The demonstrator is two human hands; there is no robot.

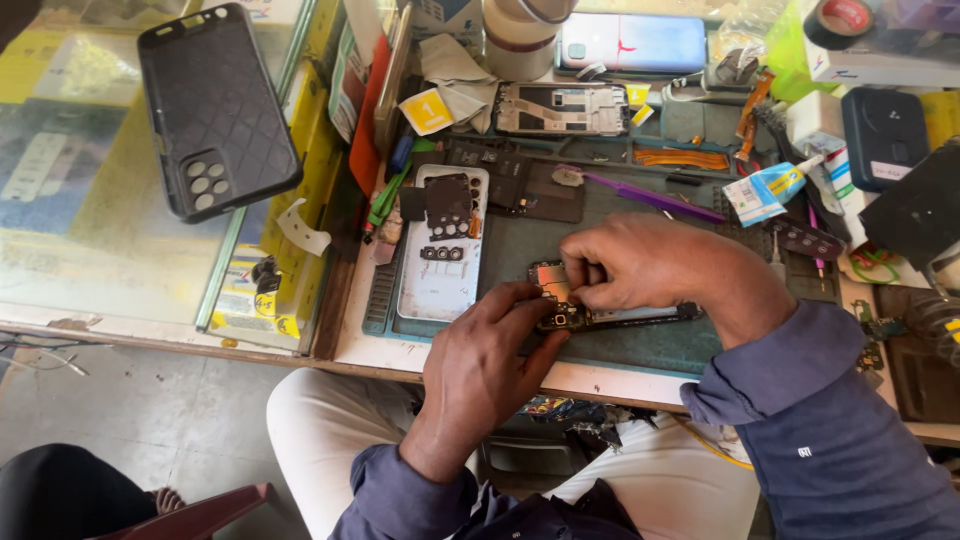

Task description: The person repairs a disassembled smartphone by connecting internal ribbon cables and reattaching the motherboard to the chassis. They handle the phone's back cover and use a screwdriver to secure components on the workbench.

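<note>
My left hand [492, 355] and my right hand [640, 265] meet over a dark green work mat [650, 345]. Between them they hold a phone circuit board [590, 317], a long dark strip with a copper-coloured shield at its left end. The fingers of my left hand grip the board's left end from below. My right hand's fingertips pinch at the board's top near the shield. Just left of my hands a white phone back cover [441, 262] lies with small black camera parts on it.
A black phone case [212, 105] rests on the glass counter at left. A metal phone frame [560, 108], a blue phone [632, 43], purple tweezers [655, 198], orange flex cables [683, 158], a glue tube [770, 186] and tape rolls crowd the bench's back.
</note>
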